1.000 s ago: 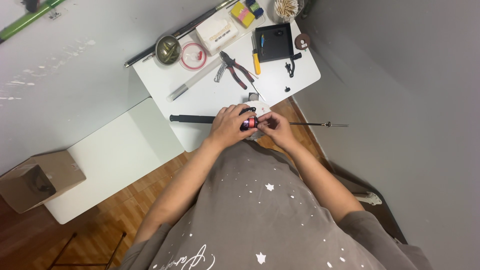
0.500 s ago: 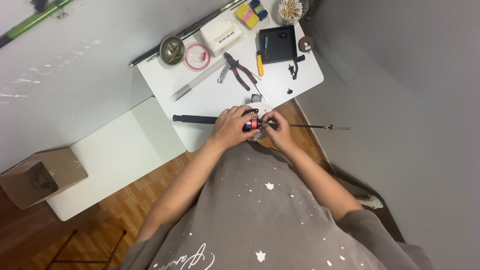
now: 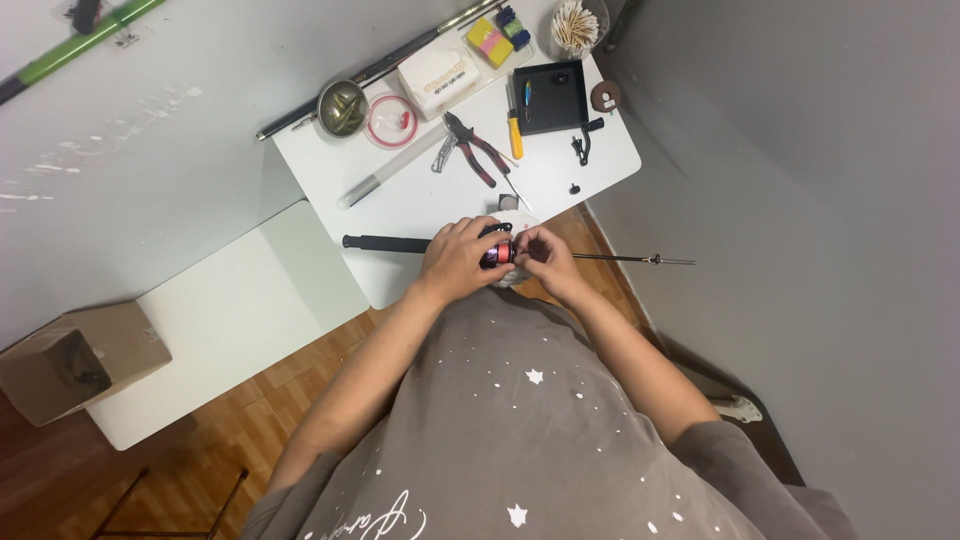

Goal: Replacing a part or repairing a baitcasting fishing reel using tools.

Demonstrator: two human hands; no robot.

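Left hand: [image 3: 458,262] wrapped around the reel [image 3: 496,254], fingers curled over its top, so the reel sits steady at the near table edge.
Right hand: [image 3: 545,262] fingers pinched narrow on the reel's right side; what they pinch is too small to tell.
Reel: small, dark with a red-pink band, held between both hands at about 6 o'clock on the table [image 3: 420,205], just above the person's chest.
Rod: [image 3: 620,259] thin and dark, runs left to right under the hands; the black grip end [image 3: 385,243] lies on the table toward 8 o'clock, the thin end sticks out past the table edge at 3 o'clock, seemingly so the table bears the heavy part.
Pliers: [image 3: 470,148] red-handled, lying open near the table's middle, within easy reach.
Tray: [image 3: 552,98] black, square, at 1 o'clock, with small bits inside, which keeps them from rolling.
White box: [image 3: 438,80] rectangular, at 12 o'clock, dark printed label on top.
Blocks: [image 3: 488,42] yellow and pink pad-like block, with a blue one beside it, at the far edge, 12 to 1 o'clock.
Bowl: [image 3: 342,108] round metal, at 10 o'clock, dull contents.
Ring: [image 3: 391,120] round clear container with red rim, just beside the bowl.
Cup: [image 3: 577,22] holds pale sticks upright, far corner at 1 o'clock.
Carton: [image 3: 75,360] brown, on the lower white surface, well apart at 8 o'clock.
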